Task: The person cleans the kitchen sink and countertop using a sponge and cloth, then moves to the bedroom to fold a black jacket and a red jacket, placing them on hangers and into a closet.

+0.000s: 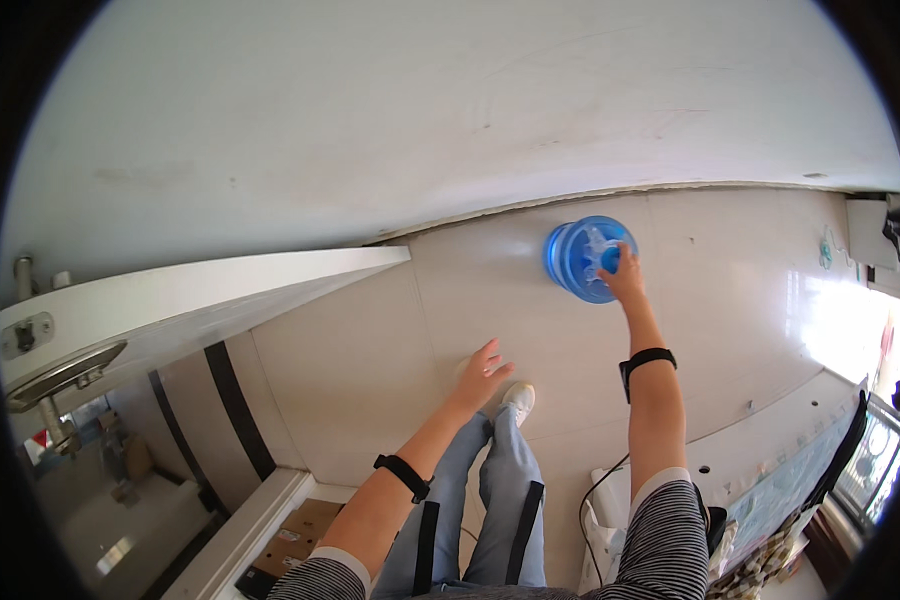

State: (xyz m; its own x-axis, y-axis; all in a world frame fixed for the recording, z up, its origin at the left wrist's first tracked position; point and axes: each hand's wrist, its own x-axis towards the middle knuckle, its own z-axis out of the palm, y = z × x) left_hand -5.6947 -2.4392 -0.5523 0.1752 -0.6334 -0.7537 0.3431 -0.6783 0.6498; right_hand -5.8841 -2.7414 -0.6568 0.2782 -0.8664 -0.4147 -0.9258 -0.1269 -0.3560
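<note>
A blue plastic water-cooler bottle (570,259) stands on the tiled floor near the wall, its capped neck facing up towards me. Clear plastic film is bunched around the neck. My right hand (625,276) is at the neck, thumb on one side and fingers on the other, closed around the blue cap (610,259). Nothing is in my left hand (482,382), which hangs in the air above my shoe (520,401) with its fingers apart.
An opened white door (217,289) with a metal handle (67,375) juts in from the left. A white wall (450,112) runs along the far side. Cardboard boxes (292,536) lie at lower left. At right is a white desk (765,427), with a black cable (586,517) beside it.
</note>
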